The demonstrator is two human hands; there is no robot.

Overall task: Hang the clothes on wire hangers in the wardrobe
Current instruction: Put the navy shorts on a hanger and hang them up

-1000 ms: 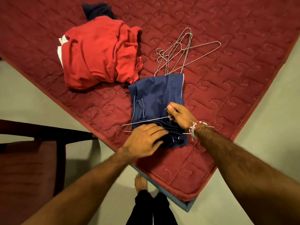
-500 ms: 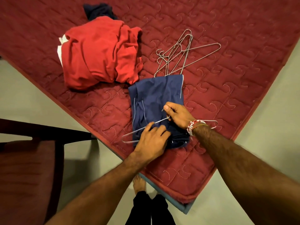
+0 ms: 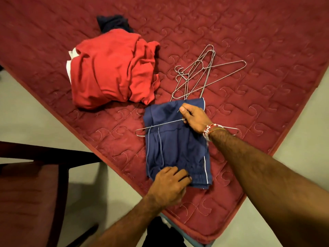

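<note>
**Both hands on the navy bottoms, hanger laid across them**

Nearest you, your left hand point(image 3: 170, 186) sits at the near edge of the navy drawstring bottoms point(image 3: 178, 150), its fingers point(image 3: 179, 175) curled onto the ribbed waistband and gripping it. The bottoms lie folded on the red quilted mattress point(image 3: 267, 41), close to its near corner, with white piping down the right side and two drawstrings trailing along the left.

Farther up, a wire hanger point(image 3: 160, 124) lies across the cloth. Its upper wire runs over the fabric and its two ends stick out past either side; the lower bar goes out of sight at the left edge of the cloth. Your right hand point(image 3: 194, 118) pinches this hanger at its neck, fingers clenched round the wire, with a beaded bracelet point(image 3: 209, 130) on the wrist.

Just beyond the bottoms lies a loose pile of spare wire hangers point(image 3: 204, 75), with their near ends touching the cloth's far edge. To the left of them is a crumpled red garment point(image 3: 114, 72) with a dark garment point(image 3: 114, 23) behind it. A wooden chair point(image 3: 32, 175) stands on the floor at your left.
</note>
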